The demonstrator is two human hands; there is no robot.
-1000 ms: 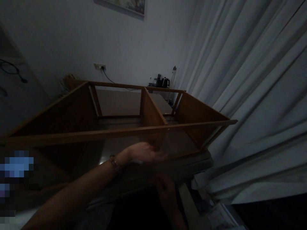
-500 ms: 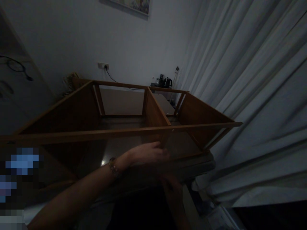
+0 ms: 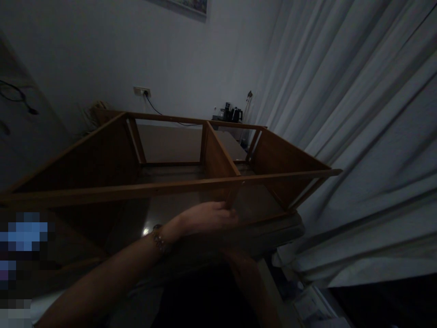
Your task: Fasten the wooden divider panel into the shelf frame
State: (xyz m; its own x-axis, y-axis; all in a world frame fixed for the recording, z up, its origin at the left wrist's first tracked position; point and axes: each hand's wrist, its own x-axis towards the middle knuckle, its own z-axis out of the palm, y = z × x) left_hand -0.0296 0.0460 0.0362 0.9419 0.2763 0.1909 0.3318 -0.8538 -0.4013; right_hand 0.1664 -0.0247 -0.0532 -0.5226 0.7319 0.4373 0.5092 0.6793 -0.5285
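A wooden furniture frame [image 3: 164, 186] with side panels and a middle divider [image 3: 221, 152] stands before me, its upper side open. My left hand [image 3: 208, 217], with a bracelet [image 3: 159, 239] at its wrist, reaches to the foot of the divider's front upright, by the lower front rail. Its fingers are curled; whatever they hold is hidden. Lower and to the right, my right hand [image 3: 244, 269] is in deep shadow under the frame's front edge. Its fingers point up and left, pressed together, and anything in them is too dark to make out.
Long pale curtains [image 3: 358, 136] hang along the right side. A black kettle [image 3: 235, 114] stands behind the frame, near the wall. A plug with a black cord sits in the wall socket [image 3: 141, 91]. Boxes or papers [image 3: 314, 303] lie low at the right.
The view has shifted slightly, so the frame appears a little further left. My left hand stays in nearly the same place. My right hand's fingers have turned a little to the left.
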